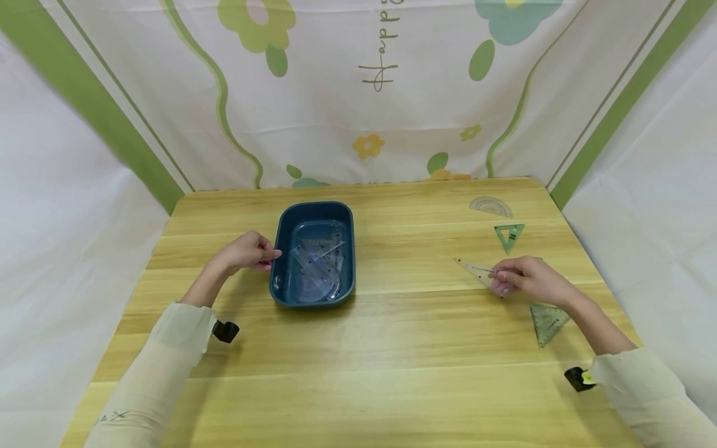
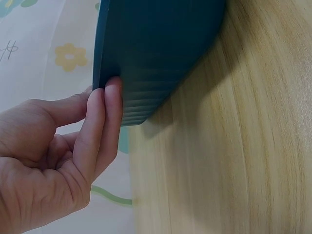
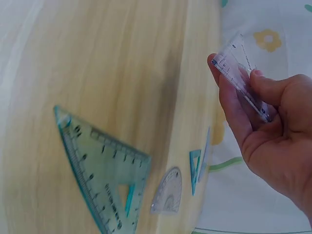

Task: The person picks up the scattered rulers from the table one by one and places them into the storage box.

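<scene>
My left hand (image 1: 246, 251) pinches the left rim of a dark blue plastic bin (image 1: 313, 231), thumb on one side of the wall and fingers on the other. Inside the bin lie several clear rulers and set squares (image 1: 316, 264), overlapping one another. Over at the right, my right hand (image 1: 529, 277) holds a clear triangular set square (image 3: 229, 63) between thumb and fingers, raised above the table with one long corner pointing left. Just below that hand is a green-tinted set square (image 1: 548, 323) lying flat.
Beyond the right hand, a smaller green set square (image 1: 508, 239) and a clear protractor (image 1: 491, 206) lie on the wooden table (image 1: 358, 373). A white curtain (image 1: 330, 112) with flowers hangs behind the far edge, and white cloth closes both sides.
</scene>
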`<state>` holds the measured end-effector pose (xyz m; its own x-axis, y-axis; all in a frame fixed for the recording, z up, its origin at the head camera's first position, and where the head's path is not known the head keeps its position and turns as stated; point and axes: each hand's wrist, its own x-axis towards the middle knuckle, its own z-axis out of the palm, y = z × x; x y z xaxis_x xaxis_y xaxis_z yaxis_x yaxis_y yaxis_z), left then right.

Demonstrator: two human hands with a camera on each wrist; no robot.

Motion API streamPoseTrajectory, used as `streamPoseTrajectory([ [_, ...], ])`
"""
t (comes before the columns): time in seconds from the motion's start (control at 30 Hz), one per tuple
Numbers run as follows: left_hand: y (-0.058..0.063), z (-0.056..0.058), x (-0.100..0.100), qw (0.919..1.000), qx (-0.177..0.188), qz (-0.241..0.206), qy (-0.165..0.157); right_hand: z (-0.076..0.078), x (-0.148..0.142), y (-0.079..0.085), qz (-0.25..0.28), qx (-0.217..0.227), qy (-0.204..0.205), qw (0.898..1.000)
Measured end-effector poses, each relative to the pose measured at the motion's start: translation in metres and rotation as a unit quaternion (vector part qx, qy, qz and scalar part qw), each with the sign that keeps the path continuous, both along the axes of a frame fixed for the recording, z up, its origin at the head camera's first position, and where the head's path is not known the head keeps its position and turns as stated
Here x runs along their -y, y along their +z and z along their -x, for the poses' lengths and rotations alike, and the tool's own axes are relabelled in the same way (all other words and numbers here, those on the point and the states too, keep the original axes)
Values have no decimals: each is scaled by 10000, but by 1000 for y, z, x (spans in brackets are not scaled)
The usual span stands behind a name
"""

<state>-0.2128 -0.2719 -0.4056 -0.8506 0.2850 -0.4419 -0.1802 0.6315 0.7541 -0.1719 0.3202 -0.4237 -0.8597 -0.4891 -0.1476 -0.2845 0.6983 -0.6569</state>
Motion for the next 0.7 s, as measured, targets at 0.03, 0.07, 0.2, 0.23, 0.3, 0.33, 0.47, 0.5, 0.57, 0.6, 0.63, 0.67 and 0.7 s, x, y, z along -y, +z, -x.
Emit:
streamPoseTrajectory([
  [0.03,0,0,0,10000,13,-4,16,0,2,2,83,109,-17,9999],
  [0.07,0,0,0,10000,18,-5,13,-1,3,3,145,180,-43,9997],
  [0.2,0,0,-1,10000,26,-21,15,-3,9,7,207,184,-133,9995],
  [0.23,0,0,-1,10000,32,-22,17,-3,11,7,200,174,-170,9995],
  [0.3,0,0,-1,10000,26,-4,7,-4,14,8,260,240,-221,9991],
  [0.33,1,0,-1,10000,24,2,6,-4,15,9,265,244,-241,9991],
  [0.47,1,0,-1,10000,-9,33,-15,-6,22,14,649,616,-290,9956],
  [0.5,1,0,-1,10000,-14,29,-19,-7,24,16,738,672,-294,9946],
  [0.57,1,0,-1,10000,-23,28,-21,-8,28,20,986,875,-298,9908],
  [0.6,1,0,-1,10000,-18,21,-13,-8,30,22,1092,972,-306,9888],
  [0.63,1,0,0,10000,-17,19,-17,-8,32,23,1139,1004,-310,9879],
  [0.67,1,0,0,10000,-15,21,-13,-8,35,25,1150,1002,-303,9878],
  [0.7,0,0,0,10000,-6,13,-8,-9,37,25,1163,1014,-307,9875],
])
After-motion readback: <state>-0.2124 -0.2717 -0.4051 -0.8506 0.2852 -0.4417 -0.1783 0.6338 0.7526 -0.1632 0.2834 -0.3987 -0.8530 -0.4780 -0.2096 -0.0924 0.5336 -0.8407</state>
